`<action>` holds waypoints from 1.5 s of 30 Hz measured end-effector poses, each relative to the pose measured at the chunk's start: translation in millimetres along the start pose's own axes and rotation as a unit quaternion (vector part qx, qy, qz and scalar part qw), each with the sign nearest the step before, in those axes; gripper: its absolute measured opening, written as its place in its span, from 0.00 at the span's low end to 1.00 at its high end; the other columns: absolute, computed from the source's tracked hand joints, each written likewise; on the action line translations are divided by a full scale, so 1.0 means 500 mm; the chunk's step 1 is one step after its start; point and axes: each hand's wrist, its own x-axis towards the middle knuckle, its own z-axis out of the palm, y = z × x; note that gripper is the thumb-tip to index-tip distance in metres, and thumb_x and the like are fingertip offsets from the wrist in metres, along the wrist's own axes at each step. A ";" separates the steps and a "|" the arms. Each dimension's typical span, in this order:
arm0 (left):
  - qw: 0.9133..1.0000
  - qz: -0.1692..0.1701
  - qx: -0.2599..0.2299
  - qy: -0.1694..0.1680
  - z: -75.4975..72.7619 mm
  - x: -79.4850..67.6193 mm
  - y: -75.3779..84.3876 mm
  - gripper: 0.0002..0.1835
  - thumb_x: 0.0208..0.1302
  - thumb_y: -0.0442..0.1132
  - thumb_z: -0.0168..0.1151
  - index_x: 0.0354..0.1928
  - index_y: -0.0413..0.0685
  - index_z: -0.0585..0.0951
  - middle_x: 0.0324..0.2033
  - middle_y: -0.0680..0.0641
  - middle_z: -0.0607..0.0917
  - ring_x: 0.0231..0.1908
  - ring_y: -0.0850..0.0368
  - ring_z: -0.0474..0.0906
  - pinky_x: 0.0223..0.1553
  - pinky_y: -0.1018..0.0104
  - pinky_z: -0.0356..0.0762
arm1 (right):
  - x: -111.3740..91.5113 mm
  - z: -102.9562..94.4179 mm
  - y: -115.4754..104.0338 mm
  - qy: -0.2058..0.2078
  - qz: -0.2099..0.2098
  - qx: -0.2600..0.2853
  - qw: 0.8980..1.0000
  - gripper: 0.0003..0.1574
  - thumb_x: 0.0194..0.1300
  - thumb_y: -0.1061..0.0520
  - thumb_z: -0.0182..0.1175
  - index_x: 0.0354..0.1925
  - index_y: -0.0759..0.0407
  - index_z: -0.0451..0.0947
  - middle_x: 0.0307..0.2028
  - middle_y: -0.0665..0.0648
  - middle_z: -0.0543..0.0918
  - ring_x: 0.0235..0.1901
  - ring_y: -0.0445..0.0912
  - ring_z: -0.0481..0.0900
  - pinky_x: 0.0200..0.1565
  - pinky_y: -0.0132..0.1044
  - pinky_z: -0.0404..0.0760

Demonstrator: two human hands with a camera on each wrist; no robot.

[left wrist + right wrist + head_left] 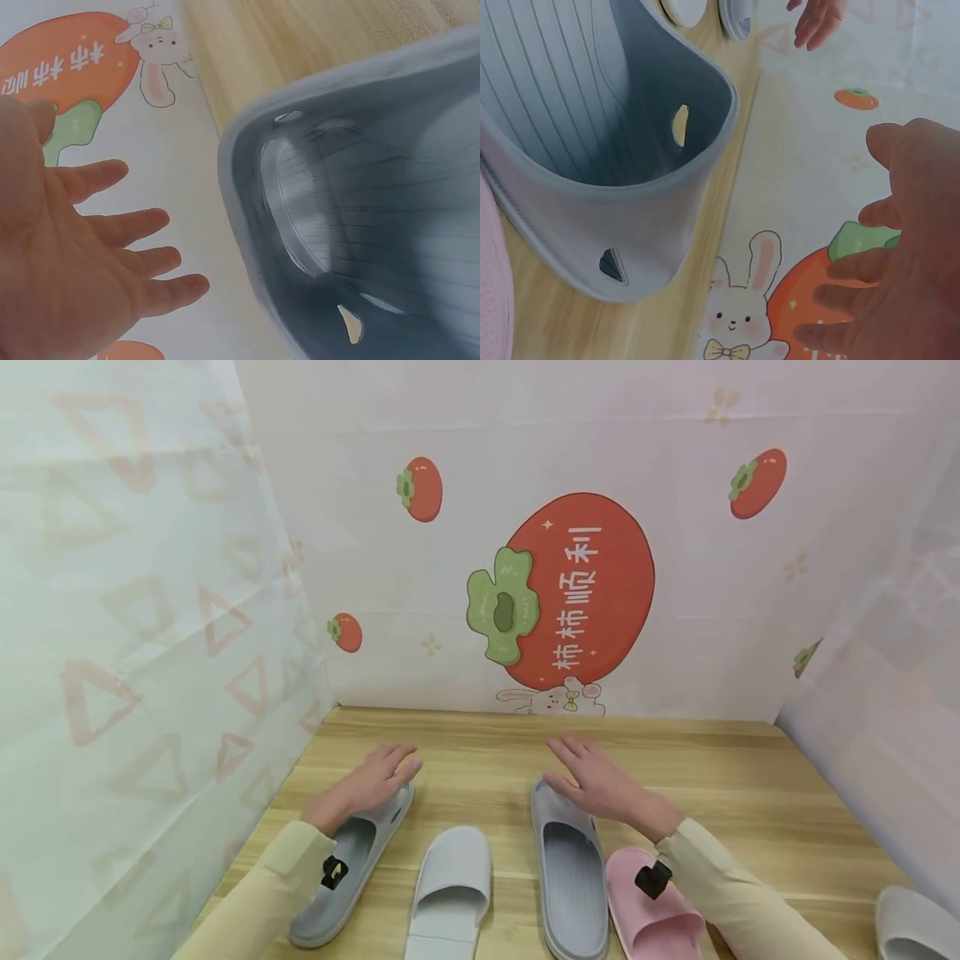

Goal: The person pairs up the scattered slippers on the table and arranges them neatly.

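My left hand (369,783) hovers over the toe end of a grey-blue slipper (342,877) at the left of the wooden surface. Its fingers are extended and hold nothing, as the left wrist view confirms beside the slipper's toe opening (315,202). Above the toe of a matching grey-blue slipper (573,885) near the middle is my right hand (600,785), fingers spread and apart from it. The right wrist view shows that slipper's upper (615,225) with side holes, and the right hand (907,255) empty.
Between the grey-blue slippers lies a white slipper (452,885). A pink slipper (648,893) sits right of the middle one, partly under the right forearm. Another white slipper (915,918) lies at the far right. White printed sheets (360,543) stand behind and at the sides.
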 end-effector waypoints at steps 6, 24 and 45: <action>1.000 -0.002 0.000 0.000 0.002 -0.001 0.006 0.32 0.77 0.54 0.41 0.70 0.37 0.64 0.68 0.31 0.66 0.70 0.31 0.57 0.68 0.35 0.55 | -0.002 0.006 -0.005 0.000 0.002 0.024 1.000 0.43 0.72 0.40 0.52 0.74 0.60 0.56 0.71 0.70 0.62 0.70 0.70 0.59 0.67 0.66 0.58; 1.000 -0.013 0.012 -0.005 0.010 -0.028 -0.010 0.32 0.75 0.54 0.47 0.69 0.38 0.66 0.66 0.30 0.68 0.67 0.30 0.61 0.64 0.35 0.61 | -0.005 0.024 -0.039 -0.006 0.018 0.061 0.998 0.43 0.72 0.39 0.52 0.75 0.60 0.56 0.73 0.71 0.58 0.70 0.70 0.57 0.67 0.66 0.59; 1.000 -0.016 0.018 -0.006 0.026 -0.051 -0.027 0.26 0.75 0.46 0.50 0.66 0.35 0.70 0.64 0.32 0.72 0.66 0.33 0.64 0.64 0.37 0.63 | -0.009 0.077 -0.043 -0.042 0.040 0.059 0.997 0.38 0.73 0.42 0.52 0.71 0.61 0.63 0.71 0.70 0.62 0.70 0.68 0.60 0.66 0.64 0.63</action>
